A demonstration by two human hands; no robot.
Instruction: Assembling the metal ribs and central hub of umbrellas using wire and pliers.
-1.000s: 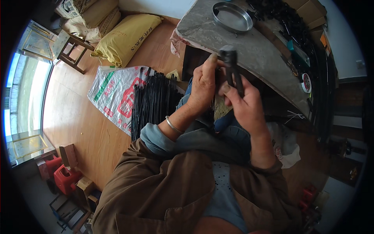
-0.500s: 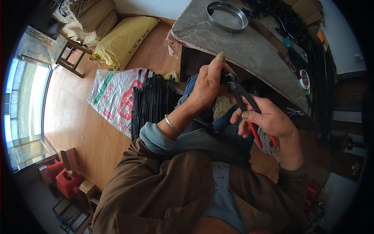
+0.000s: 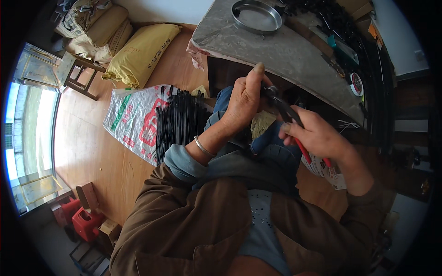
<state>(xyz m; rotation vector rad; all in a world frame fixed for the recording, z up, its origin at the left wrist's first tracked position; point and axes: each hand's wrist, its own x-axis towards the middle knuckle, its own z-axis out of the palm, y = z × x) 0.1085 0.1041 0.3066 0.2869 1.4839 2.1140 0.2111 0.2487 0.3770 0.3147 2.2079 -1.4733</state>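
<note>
Here the right hand [image 3: 317, 138] is clenched around the red handles of a pair of pliers [image 3: 287, 115], whose dark head points up and to the left, toward the left hand [image 3: 244, 99]. The left hand's fingers [image 3: 255, 76] are drawn together at the pliers' tip, with the thumb standing straight up; they seem to pinch something small there, but what it is cannot be told. A metal bracelet [image 3: 202, 147] circles the left wrist just below that hand. Both hands sit over the person's lap, just short of the edge of the grey tabletop [image 3: 294, 50] beyond the fingertips. Farther off on the tabletop, well past the fingers, lies a round metal tray [image 3: 257, 16], and black parts are heaped along its far right side. To the left of the left hand, down on the wooden floor, a bundle of thin black rods [image 3: 179, 122] rests on a printed woven sack [image 3: 133, 119]. Beyond that lies a yellow sack [image 3: 140, 53].
</note>
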